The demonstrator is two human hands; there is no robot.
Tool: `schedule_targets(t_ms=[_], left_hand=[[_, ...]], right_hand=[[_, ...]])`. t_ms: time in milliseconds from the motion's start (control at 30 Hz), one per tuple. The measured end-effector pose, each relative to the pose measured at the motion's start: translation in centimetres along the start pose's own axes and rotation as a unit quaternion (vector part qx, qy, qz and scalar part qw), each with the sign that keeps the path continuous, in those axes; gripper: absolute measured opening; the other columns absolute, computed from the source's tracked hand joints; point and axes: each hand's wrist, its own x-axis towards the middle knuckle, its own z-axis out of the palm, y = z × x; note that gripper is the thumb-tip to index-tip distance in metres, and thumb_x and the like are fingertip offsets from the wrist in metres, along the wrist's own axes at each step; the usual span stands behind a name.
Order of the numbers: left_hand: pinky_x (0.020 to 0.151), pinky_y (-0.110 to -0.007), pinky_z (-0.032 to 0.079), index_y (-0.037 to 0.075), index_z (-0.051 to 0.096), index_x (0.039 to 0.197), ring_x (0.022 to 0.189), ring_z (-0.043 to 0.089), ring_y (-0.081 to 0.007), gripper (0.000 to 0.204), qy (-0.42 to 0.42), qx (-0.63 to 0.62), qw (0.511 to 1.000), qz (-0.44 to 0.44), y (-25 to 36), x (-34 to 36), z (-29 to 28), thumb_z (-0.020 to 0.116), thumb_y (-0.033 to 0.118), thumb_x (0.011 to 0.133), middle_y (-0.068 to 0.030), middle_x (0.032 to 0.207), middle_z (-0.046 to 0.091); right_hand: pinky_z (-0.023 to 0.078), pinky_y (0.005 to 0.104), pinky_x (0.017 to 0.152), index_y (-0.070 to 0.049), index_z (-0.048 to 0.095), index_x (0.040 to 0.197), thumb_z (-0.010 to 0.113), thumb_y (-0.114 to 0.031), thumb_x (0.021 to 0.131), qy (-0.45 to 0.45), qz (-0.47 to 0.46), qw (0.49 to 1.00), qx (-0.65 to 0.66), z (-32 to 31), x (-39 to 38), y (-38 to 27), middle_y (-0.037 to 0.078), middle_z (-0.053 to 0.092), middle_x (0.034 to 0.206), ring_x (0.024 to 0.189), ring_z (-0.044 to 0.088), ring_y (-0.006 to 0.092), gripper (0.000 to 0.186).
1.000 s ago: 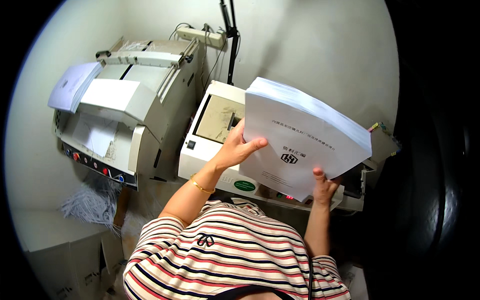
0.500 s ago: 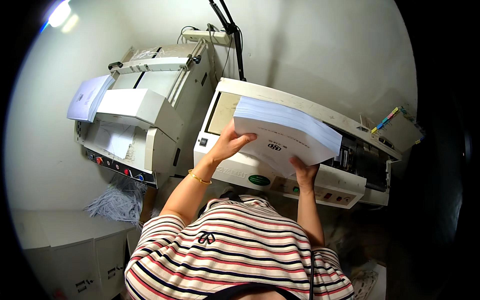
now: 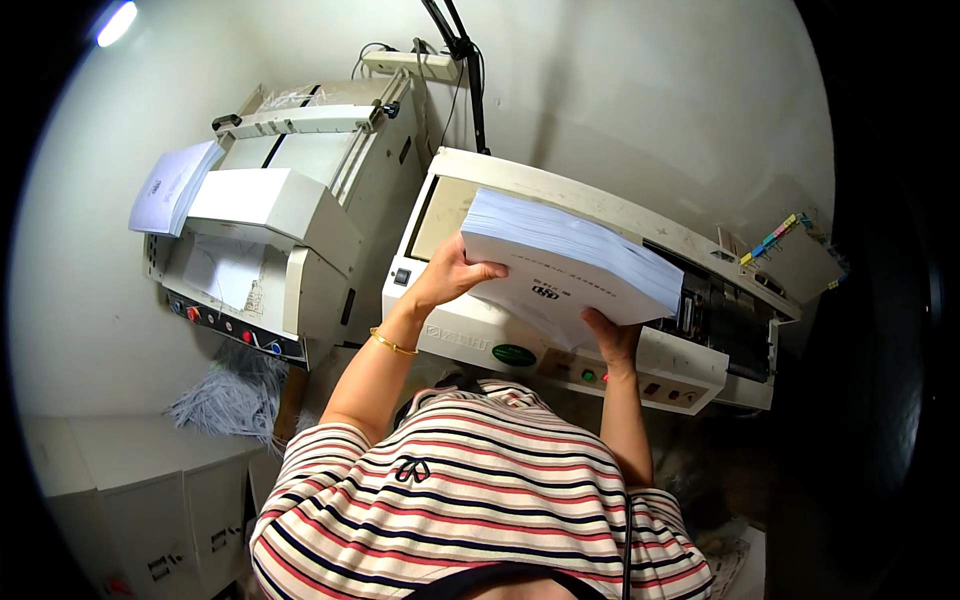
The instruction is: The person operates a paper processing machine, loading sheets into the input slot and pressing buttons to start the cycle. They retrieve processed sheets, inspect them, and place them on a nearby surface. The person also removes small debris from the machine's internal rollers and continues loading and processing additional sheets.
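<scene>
A thick stack of white paper point(image 3: 570, 268), with print on its top sheet and many page edges showing along its far side, is held tilted over the cream machine point(image 3: 470, 335). My left hand point(image 3: 450, 275) grips its left end, the thumb lying across the front sheet. My right hand point(image 3: 615, 340) holds the lower right of the stack, fingers partly hidden beneath it. The machine has a switch, coloured buttons along its front and a dark channel point(image 3: 735, 340) at its right.
A second machine point(image 3: 325, 245) stands at left, bearing a paper stack point(image 3: 170, 190). Paper shreds point(image 3: 225, 400) lie below it, beside white cabinets point(image 3: 150, 510). A lamp arm point(image 3: 470, 90) rises behind. A board with coloured clips point(image 3: 800, 260) is at back right.
Since a second ago both hands have tipped the stack's top edge downward, exposing more page edges, and my right hand has shifted left and up. Over the last half second it barely moves.
</scene>
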Motion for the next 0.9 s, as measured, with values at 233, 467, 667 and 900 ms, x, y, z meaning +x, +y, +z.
schedule_targets(t_ms=[233,467,667,900], left_hand=[[0.095,-0.035,0.043,0.001,0.05,0.125,0.106,0.055,-0.0217,0.066,-0.029,0.177,0.984,0.013,-1.0,-1.0,-3.0,0.08,0.033,0.075,-0.0106,0.111,0.061],[0.097,-0.043,0.042,-0.002,0.048,0.125,0.115,0.049,-0.0363,0.078,0.137,0.652,0.745,0.027,-6.0,-10.6,-6.1,0.082,0.035,0.066,-0.0185,0.124,0.05],[0.102,-0.039,0.041,-0.002,0.042,0.133,0.125,0.044,-0.0335,0.078,0.132,0.64,0.756,-0.035,-6.8,-13.9,-4.9,0.08,0.025,0.07,-0.0181,0.14,0.04],[0.088,-0.037,0.047,-0.001,0.054,0.121,0.113,0.053,-0.029,0.06,0.146,0.701,0.697,-0.041,-6.2,-12.4,-4.6,0.077,0.019,0.07,-0.0153,0.132,0.051]], right_hand=[[0.044,0.0336,0.088,-0.002,0.057,0.114,0.085,-0.033,0.069,-0.013,0.008,1.0,0.0,-0.1,0.0,0.2,0.006,0.06,0.107,0.099,0.056,0.019,0.061],[0.042,0.0332,0.09,-0.001,0.056,0.117,0.084,-0.031,0.07,0.011,-0.002,1.0,0.011,1.1,-0.2,-1.3,0.006,0.06,0.108,0.1,0.056,0.0193,0.062],[0.042,0.0331,0.09,-0.001,0.054,0.118,0.083,-0.032,0.072,0.013,-0.042,0.999,-0.029,1.2,0.0,-1.6,0.006,0.06,0.11,0.101,0.055,0.0192,0.063],[0.041,0.0358,0.095,0.001,0.048,0.125,0.083,-0.027,0.072,0.034,-0.034,0.999,-0.007,1.2,-0.4,-0.5,0.009,0.057,0.118,0.107,0.054,0.0225,0.07]])
